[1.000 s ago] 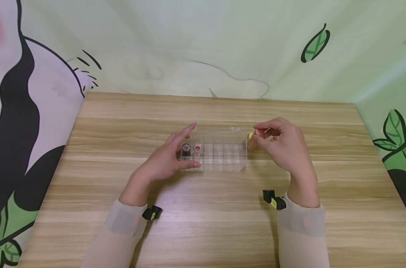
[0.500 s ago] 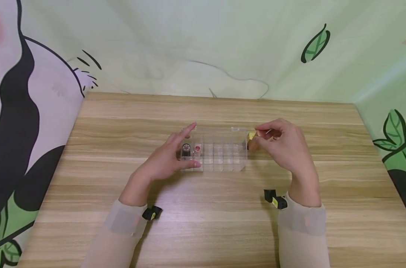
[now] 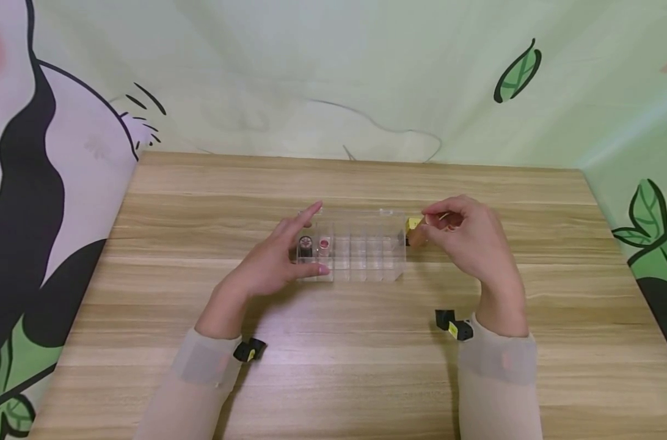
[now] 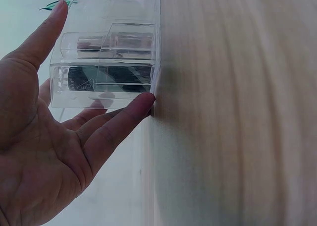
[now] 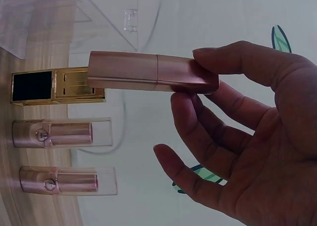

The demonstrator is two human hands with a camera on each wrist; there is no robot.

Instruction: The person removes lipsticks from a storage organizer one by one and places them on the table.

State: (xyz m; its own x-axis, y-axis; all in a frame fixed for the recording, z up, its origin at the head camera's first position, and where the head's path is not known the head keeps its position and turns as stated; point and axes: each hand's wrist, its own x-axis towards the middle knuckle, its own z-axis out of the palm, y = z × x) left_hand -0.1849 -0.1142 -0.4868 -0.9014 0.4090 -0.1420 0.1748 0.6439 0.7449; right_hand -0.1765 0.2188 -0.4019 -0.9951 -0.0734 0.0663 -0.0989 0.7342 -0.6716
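My right hand (image 3: 471, 235) pinches a rose-gold lipstick (image 5: 129, 71) by one end between thumb and fingertips, just off the right end of a clear organizer (image 3: 366, 260). That lipstick overlaps a gold and black lipstick (image 5: 32, 87) in the right wrist view. Spread around the organizer's left end is my left hand (image 3: 273, 256), its thumb along the front and its straight fingers at the end and back. Inside, a black lipstick (image 3: 306, 246) and a pink-topped lipstick (image 3: 325, 246) fill neighbouring compartments at the left.
Two clear-capped pink lipsticks (image 5: 64, 133) stand in a row with the gold one, mostly hidden behind my right hand in the head view. A wooden table (image 3: 333, 366) lies under everything, with a printed cloth backdrop (image 3: 245, 79) behind it.
My right hand has shifted slightly right with the rose-gold lipstick, away from the organizer, uncovering more of the gold lipstick. The left hand and organizer have kept their places.
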